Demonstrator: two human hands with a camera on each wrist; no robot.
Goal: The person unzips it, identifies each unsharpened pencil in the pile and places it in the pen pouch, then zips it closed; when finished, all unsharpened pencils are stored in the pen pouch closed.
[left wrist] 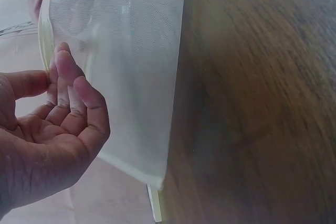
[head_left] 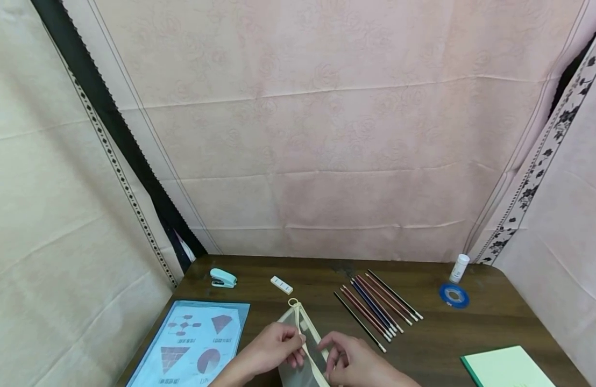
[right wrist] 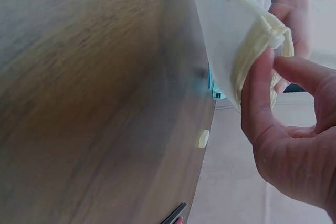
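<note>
A translucent mesh zipper pouch (head_left: 296, 376) with cream edging stands at the near middle of the table, its mouth parted between both hands. My left hand (head_left: 278, 346) pinches one side of the zipper edge between thumb and fingers; in the left wrist view that hand (left wrist: 63, 119) has its other fingers loosely bent beside the mesh (left wrist: 136, 77). On the opposite side, my right hand (head_left: 356, 363) holds the other edge. The right wrist view has the thumb and index finger of this hand (right wrist: 294, 145) at the zipper edge (right wrist: 249, 51). A cream pull ring (head_left: 293, 302) tops the far end.
Several pencils (head_left: 370, 306) lie right of the pouch, with a white eraser (head_left: 281, 285) behind it. At left are a light-blue stapler (head_left: 223, 278) and a blue folder with printed shapes (head_left: 196, 344). At right are a glue stick (head_left: 459, 268), blue tape (head_left: 454, 296) and a pale-green notepad (head_left: 511, 368).
</note>
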